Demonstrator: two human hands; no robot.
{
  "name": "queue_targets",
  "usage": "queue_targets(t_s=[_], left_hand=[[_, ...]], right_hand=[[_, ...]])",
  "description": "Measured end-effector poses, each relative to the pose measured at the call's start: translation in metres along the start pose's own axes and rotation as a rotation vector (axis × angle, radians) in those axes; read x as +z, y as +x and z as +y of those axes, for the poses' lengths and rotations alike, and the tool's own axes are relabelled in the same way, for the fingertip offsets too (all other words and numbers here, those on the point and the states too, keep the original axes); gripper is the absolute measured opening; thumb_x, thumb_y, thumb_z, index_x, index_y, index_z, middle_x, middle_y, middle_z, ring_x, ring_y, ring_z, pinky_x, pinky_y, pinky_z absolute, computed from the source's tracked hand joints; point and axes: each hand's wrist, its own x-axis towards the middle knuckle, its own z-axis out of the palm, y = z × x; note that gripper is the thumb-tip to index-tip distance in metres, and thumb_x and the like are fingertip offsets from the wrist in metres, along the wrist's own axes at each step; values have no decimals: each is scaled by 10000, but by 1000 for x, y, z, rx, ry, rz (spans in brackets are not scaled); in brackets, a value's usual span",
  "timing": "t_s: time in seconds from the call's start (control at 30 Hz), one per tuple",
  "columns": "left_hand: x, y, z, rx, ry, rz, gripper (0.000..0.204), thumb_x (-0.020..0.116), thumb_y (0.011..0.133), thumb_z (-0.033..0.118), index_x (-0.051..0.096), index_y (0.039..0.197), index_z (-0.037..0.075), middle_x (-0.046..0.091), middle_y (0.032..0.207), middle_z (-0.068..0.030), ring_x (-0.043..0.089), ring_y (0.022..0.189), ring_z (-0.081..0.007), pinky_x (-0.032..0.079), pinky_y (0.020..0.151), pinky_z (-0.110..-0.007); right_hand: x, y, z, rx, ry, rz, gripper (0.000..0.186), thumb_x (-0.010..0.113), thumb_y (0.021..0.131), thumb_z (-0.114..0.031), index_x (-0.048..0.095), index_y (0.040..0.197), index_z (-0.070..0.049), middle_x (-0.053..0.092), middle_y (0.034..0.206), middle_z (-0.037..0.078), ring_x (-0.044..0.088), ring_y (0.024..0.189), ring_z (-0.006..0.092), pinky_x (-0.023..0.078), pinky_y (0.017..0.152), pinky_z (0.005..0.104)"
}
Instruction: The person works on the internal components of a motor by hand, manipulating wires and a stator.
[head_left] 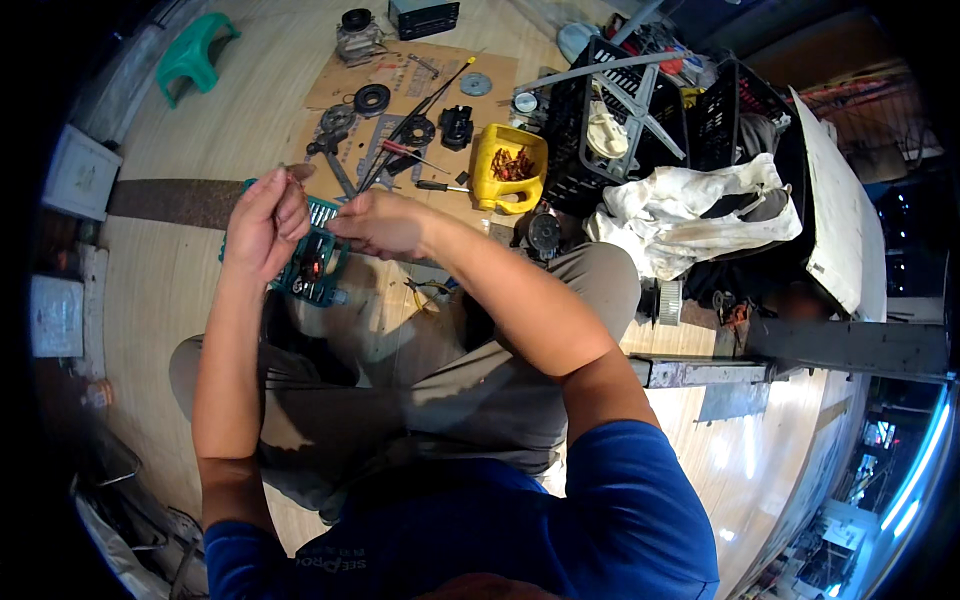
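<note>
My left hand (268,225) is raised with its fingers closed in a pinch. A small reddish bit shows at the fingertips, too small to name. Just to its right, my right hand (378,224) has its fingers curled together; whatever they hold, if anything, is hidden. Beneath both hands lies an open green socket-set case (340,297) with rows of silver sockets, partly covered by my hands. Yellow-handled pliers (424,294) rest on the floor near my legs. A red-handled screwdriver (396,148) lies on the cardboard beyond my right hand.
Flattened cardboard (440,65) carries black rings, a disc and several machine parts. A cut yellow jug (484,190) holds copper-coloured pieces. A black-handled screwdriver (440,186) lies beside it. Black crates (570,130) and white cloth (680,220) stand right; a green stool (192,55), far left.
</note>
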Motion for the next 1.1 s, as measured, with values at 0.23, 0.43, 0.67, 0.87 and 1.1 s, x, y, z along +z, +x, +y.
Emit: queue_targets(t_s=[0.23, 0.43, 0.67, 0.87, 1.1], left_hand=[[-2, -8, 2, -417, 746, -23, 227, 521, 942, 202, 576, 805, 30, 481, 580, 5, 425, 480, -94, 324, 429, -245], [0, -2, -15, -313, 1273, 72, 255, 488, 950, 167, 582, 786, -3, 558, 605, -42, 535, 545, -131, 427, 505, -284], [-17, 7, -32, -75, 325, 236, 279, 425, 993, 181, 537, 1115, -45, 645, 1007, -151, 637, 910, -217, 499, 834, -328], [-12, 4, -25, -19, -91, 126, 364, 399, 999, 212, 458, 1250, -45, 616, 1128, -196, 601, 1068, -291, 473, 941, -419], [-8, 0, -13, 104, -150, 147, 341, 438, 995, 279, 555, 1124, -14, 511, 699, -20, 521, 637, -141, 449, 642, -270]], right_hand=[[-17, -6, -20, 139, -211, 64, 224, 601, 898, -311, 618, 829, -99, 520, 633, -28, 462, 511, 57, 347, 418, 213], [-12, 0, -13, 154, 43, 165, 187, 570, 916, -247, 603, 845, -77, 502, 642, -20, 456, 509, 72, 331, 416, 203], [20, 0, -6, -36, 348, 96, 138, 502, 952, -166, 607, 891, -100, 505, 657, -14, 435, 503, 81, 339, 424, 222], [35, 2, 0, -46, 345, 106, 146, 476, 977, -149, 607, 996, -89, 473, 631, -19, 374, 495, 64, 269, 416, 200], [19, 3, 2, 133, 20, 90, 140, 586, 928, -210, 644, 936, -83, 495, 614, -52, 399, 497, 47, 301, 432, 195]])
